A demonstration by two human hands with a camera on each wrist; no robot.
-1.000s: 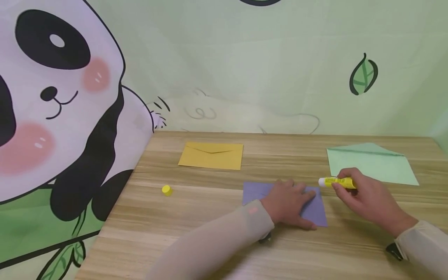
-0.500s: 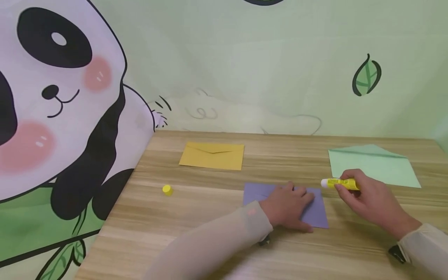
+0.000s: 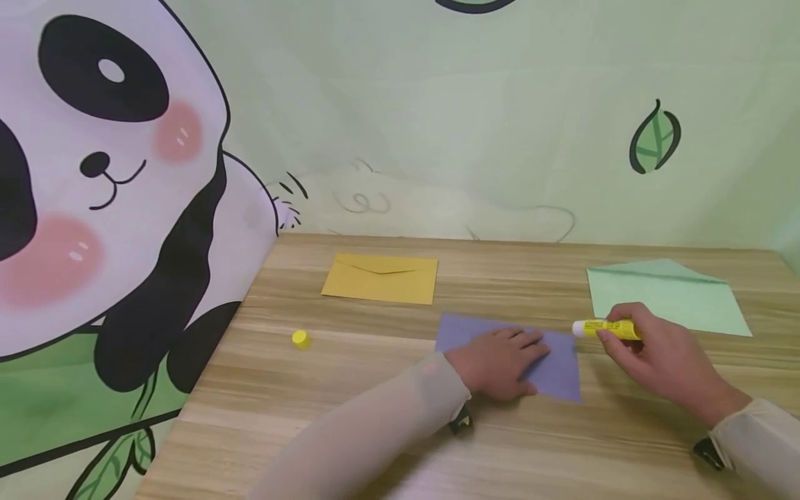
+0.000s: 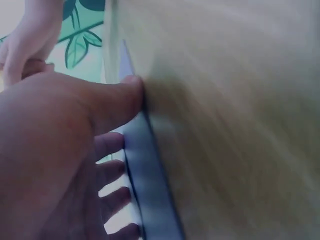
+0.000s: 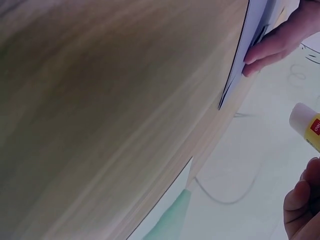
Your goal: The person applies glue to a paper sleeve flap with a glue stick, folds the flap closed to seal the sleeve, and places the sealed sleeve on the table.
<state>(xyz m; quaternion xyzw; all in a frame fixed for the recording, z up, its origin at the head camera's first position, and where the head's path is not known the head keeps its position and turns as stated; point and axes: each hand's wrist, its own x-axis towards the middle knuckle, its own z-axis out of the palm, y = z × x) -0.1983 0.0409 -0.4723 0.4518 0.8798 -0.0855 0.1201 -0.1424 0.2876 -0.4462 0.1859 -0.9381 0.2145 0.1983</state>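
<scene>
A purple envelope [image 3: 561,371] lies near the table's middle, with my left hand [image 3: 500,364] spread over it. In the left wrist view the thumb [image 4: 117,102] touches its near edge and the fingers rest on its face. My hand hides much of the envelope. Held in my right hand [image 3: 671,361] is a yellow glue stick [image 3: 615,328], uncapped, its white end pointing left. That end is close to the envelope's right far corner; in the right wrist view a gap shows between the glue stick [image 5: 312,131] and the envelope [image 5: 239,67].
A small yellow cap [image 3: 301,339] stands at the left of the wooden table [image 3: 362,403]. Behind lies a yellow envelope [image 3: 381,285] with its flap down. A mint-green envelope [image 3: 669,302], flap up, lies behind my right hand. A panda-printed backdrop [image 3: 406,125] rises past the table's far edge.
My left hand has slid a little to the left. The purple envelope has turned slightly, its left end shifting away from me. The right hand and glue stick have hardly moved.
</scene>
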